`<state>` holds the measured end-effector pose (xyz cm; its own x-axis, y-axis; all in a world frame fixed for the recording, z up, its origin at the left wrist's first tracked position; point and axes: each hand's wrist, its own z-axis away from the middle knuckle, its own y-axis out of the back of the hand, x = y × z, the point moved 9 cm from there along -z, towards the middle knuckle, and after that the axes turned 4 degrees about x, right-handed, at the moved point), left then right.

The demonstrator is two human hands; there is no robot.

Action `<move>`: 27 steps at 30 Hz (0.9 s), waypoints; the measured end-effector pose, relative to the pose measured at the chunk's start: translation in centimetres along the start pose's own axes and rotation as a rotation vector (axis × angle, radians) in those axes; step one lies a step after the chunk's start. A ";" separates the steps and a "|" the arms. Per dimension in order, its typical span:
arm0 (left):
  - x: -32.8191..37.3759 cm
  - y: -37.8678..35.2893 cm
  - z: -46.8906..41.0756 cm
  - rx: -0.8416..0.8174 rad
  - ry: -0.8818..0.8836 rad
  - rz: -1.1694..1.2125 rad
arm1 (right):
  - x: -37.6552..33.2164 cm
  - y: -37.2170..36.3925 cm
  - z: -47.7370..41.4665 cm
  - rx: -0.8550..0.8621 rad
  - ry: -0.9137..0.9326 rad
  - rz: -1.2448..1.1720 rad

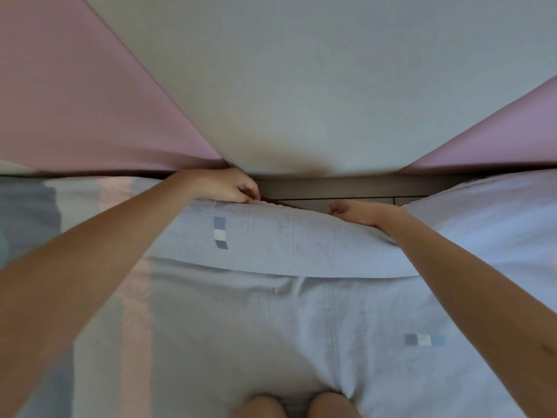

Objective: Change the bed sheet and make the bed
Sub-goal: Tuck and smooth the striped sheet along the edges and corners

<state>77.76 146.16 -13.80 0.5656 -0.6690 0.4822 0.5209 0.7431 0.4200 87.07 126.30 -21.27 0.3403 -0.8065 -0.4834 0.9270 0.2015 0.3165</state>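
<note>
Under both hands lies the pale blue sheet point(286, 245); the left hand point(223, 185) fingers pinch its far edge, the right hand point(355, 212) fingers curl closed over that same edge

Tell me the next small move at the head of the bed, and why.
Probably push the bunched sheet edge down into the gap along the wall. Both hands, the left hand and the right hand, already pinch that edge at the far end of the bed, and a dark strip of something underneath is exposed between them.
</note>
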 end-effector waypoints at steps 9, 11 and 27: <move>-1.8 -5.4 1.2 -0.118 0.131 -0.146 | -10.3 -2.9 0.6 -0.121 -0.047 -0.258; -1.7 -5.6 1.6 -0.118 0.124 -0.134 | -12.9 -5.1 0.1 -0.160 0.019 -0.219; -4.5 1.6 8.3 0.467 0.037 -0.476 | -10.9 -7.8 1.3 -0.040 0.006 -0.419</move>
<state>70.78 150.52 -8.95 0.3681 -0.9193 0.1389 0.3922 0.2890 0.8733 75.90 132.77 -17.46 -0.0662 -0.8203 -0.5681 0.9908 -0.1212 0.0595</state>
